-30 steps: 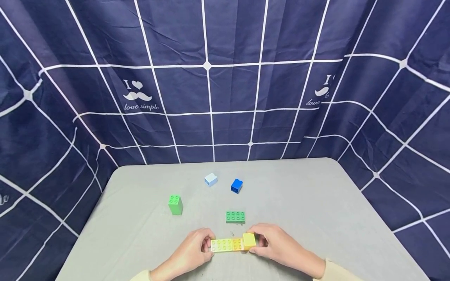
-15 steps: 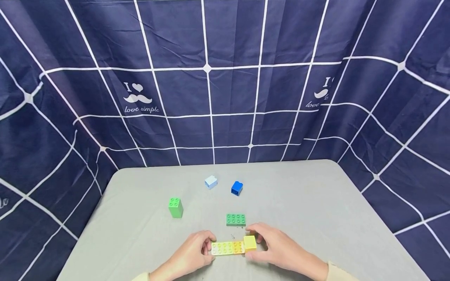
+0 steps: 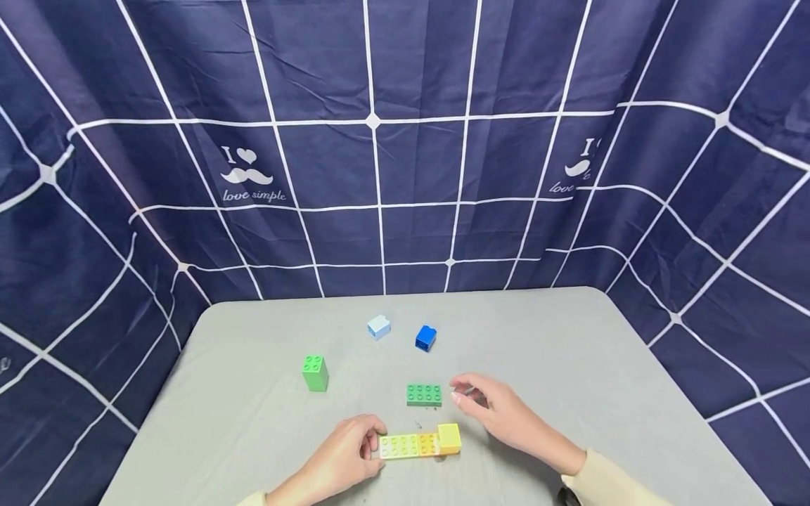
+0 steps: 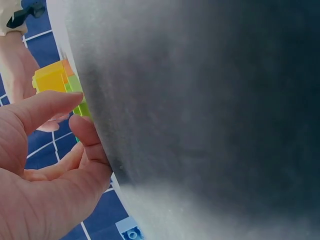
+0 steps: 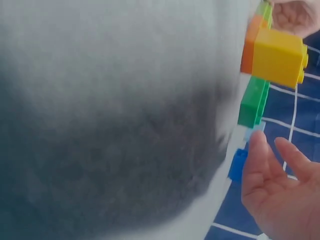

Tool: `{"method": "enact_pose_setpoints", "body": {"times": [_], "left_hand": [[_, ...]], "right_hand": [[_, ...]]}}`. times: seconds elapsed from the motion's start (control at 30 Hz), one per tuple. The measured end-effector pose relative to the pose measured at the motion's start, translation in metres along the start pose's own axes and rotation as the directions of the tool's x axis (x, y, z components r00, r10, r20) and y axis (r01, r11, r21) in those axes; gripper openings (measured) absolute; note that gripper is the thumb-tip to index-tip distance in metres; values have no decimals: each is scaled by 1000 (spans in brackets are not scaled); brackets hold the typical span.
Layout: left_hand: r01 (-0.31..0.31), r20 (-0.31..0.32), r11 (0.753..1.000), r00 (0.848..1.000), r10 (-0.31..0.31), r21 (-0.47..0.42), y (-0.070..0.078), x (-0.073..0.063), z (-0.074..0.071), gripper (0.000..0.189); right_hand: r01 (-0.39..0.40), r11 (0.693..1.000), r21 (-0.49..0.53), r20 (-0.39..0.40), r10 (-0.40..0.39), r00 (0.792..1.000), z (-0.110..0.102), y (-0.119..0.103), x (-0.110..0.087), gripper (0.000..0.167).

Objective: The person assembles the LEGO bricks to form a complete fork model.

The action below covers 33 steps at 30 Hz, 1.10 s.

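Note:
A lime green building brick [image 3: 399,445] lies on the table in line with an orange brick [image 3: 428,443], with a yellow brick [image 3: 449,438] on the orange one's right end. My left hand [image 3: 346,448] pinches the lime brick's left end between thumb and fingers; the left wrist view shows the lime edge [image 4: 83,109] by the fingertips. Just right of a flat green brick [image 3: 424,395], my right hand [image 3: 503,411] hovers with nothing in it, fingers loosely bent and apart. In the right wrist view the green brick [image 5: 254,102] is beyond the fingertips.
A tall bright green brick [image 3: 316,373] stands on the left of the grey table [image 3: 544,337]. Farther back lie a pale blue brick [image 3: 379,327] and a dark blue brick [image 3: 426,338]. A navy curtain [image 3: 418,161] encloses the back and sides.
My right hand has let go of the yellow brick and moved away and up to the green brick's right side. My left hand stays at the lime brick's end.

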<state>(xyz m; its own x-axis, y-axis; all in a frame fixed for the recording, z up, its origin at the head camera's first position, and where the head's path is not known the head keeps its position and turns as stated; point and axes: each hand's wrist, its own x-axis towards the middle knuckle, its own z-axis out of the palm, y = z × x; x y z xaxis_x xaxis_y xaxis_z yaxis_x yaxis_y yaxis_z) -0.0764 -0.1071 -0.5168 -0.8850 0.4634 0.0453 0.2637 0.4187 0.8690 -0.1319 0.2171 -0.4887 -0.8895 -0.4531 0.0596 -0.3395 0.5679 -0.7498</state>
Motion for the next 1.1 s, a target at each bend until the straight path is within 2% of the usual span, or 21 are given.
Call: {"method": "enact_pose_setpoints", "body": {"times": [0.23, 0.43, 0.67, 0.87, 1.1], "left_hand": [[-22, -15, 999, 1000, 22, 47, 1, 0, 1, 35], [-17, -19, 998, 1000, 18, 52, 1, 1, 3, 34], [4, -16, 999, 1000, -4, 41, 1, 0, 4, 33], [4, -20, 999, 1000, -3, 46, 1, 0, 4, 33], [2, -23, 999, 1000, -2, 32, 3, 1, 5, 32]], "right_hand": [[-17, 999, 49, -63, 21, 998, -5, 6, 18, 39], [-78, 989, 124, -84, 89, 992, -6, 6, 33, 39], [-142, 972, 186, -133, 168, 977, -4, 14, 56, 48], [-172, 969, 178, -186, 205, 961, -3, 15, 76, 48], [-192, 957, 216, -178, 232, 956, 3, 18, 93, 49]]}}
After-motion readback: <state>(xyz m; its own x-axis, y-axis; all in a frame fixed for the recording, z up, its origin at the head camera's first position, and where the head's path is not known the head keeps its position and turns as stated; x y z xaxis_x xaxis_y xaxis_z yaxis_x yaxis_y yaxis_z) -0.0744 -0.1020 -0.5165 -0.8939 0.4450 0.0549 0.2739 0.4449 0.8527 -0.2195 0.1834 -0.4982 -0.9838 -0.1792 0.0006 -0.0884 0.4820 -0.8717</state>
